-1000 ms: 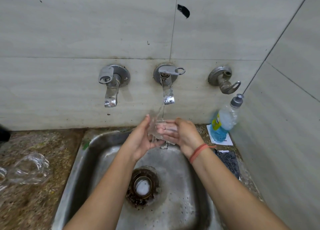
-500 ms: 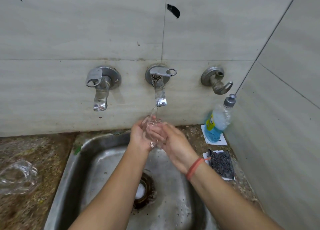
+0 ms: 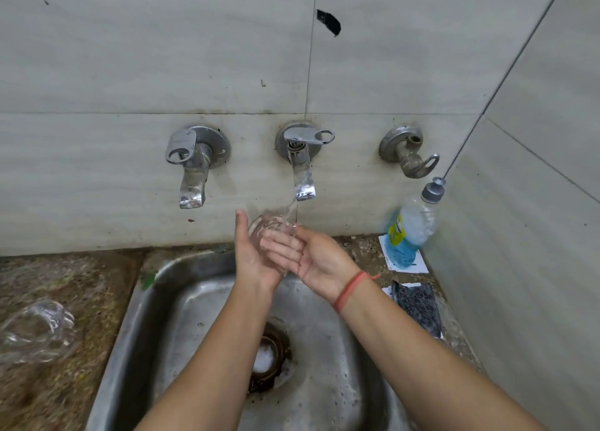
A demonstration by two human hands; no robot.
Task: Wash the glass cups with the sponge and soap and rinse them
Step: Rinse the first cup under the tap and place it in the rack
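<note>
A clear glass cup [image 3: 271,226] sits under the water stream from the middle tap [image 3: 303,170], above the steel sink [image 3: 130,317]. My left hand [image 3: 251,261] cradles the cup from the left with the thumb pointing up; its fingers are hidden behind the glass. From the right, my right hand [image 3: 319,260] lays nearly straight fingers across the wet glass, and a red thread circles its wrist. A second glass cup [image 3: 35,330] lies on the counter at the far left. The bottle of blue soap [image 3: 410,232] and a dark scrub sponge [image 3: 417,304] sit at the right of the sink.
A left tap [image 3: 191,167] and a right tap [image 3: 409,154] stick out of the tiled wall, both dry. The drain [image 3: 269,356] is in the sink's middle. A tiled side wall closes in on the right, close to the soap bottle.
My right hand has turned so its palm shows more and its fingers lie flatter on the cup. Both hands stay under the running water.
</note>
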